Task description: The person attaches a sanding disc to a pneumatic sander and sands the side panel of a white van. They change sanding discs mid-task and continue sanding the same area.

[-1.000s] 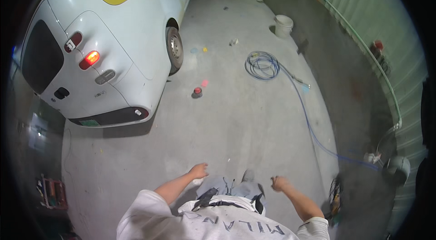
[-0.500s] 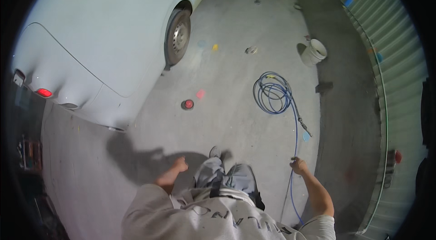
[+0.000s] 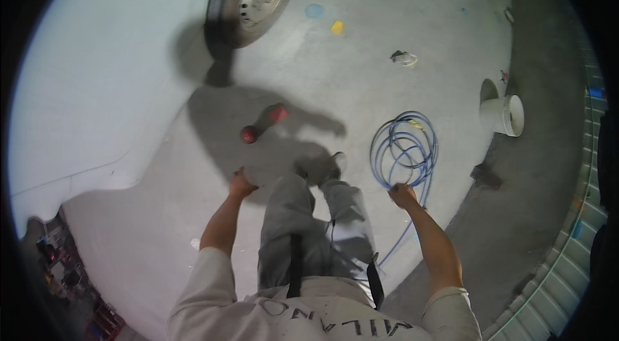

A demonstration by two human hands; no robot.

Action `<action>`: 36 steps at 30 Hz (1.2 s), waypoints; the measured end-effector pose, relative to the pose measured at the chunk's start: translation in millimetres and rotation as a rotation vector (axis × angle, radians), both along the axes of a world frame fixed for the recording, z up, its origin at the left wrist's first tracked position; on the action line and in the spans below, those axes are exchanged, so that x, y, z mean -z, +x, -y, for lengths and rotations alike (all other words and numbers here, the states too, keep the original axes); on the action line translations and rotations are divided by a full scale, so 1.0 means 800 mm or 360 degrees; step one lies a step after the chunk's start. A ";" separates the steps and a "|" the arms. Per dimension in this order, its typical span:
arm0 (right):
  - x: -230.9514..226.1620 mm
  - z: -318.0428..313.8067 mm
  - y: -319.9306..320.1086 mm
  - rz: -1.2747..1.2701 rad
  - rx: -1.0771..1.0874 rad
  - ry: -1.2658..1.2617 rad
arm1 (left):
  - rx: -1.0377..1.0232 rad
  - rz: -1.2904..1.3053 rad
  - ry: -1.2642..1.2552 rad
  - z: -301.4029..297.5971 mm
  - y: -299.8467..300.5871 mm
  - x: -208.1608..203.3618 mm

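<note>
Near the floor's point(image 3: 454, 115) right edge lies the coiled hose point(image 3: 416, 165); the curled right hand point(image 3: 403, 195) seems to be reaching it, hold unclear. The left hand point(image 3: 242, 184) is half-open, apparently empty. Gripping would call for closing fingers round it.

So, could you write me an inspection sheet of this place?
Surface: grey concrete floor, partly shadowed.
Things at hand: coiled blue hose or cable by the right hand; small round red object ahead of the left hand.
Clutter: small yellow patch; white plastic bucket near the dark grey lower wall.
Hands: left looks empty; whether the right touches the coil is unclear.
Cables: the coil's blue tail trails back toward the person.
Surroundings: white vehicle left, pale corrugated metal wall right.
</note>
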State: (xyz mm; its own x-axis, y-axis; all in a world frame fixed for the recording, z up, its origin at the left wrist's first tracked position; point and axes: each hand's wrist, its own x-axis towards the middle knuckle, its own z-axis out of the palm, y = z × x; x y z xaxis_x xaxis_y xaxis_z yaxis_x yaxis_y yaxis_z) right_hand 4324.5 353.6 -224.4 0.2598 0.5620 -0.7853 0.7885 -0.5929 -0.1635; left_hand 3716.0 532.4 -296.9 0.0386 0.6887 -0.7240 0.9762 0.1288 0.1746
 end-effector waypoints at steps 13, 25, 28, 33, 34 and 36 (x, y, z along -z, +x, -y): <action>0.097 -0.457 0.250 0.0021 0.0261 0.0000 | -0.0516 -0.0080 0.0082 -0.152 0.054 0.197; 0.512 -0.751 0.442 0.0240 0.1275 0.0165 | -0.1030 -0.0701 0.0418 -0.163 -0.028 0.470; 0.571 -0.792 0.447 0.0664 0.1328 0.0091 | -0.1342 -0.0617 0.0407 -0.161 -0.032 0.451; 0.598 -0.764 0.469 0.0784 0.1549 0.0459 | -0.1345 -0.0911 0.0391 -0.169 -0.054 0.468; 0.600 -0.760 0.482 0.0660 0.1652 0.0577 | -0.1324 -0.0783 0.0461 -0.172 -0.053 0.475; 0.600 -0.752 0.513 0.0457 0.1647 0.0463 | -0.1374 -0.0649 0.0520 -0.177 -0.036 0.480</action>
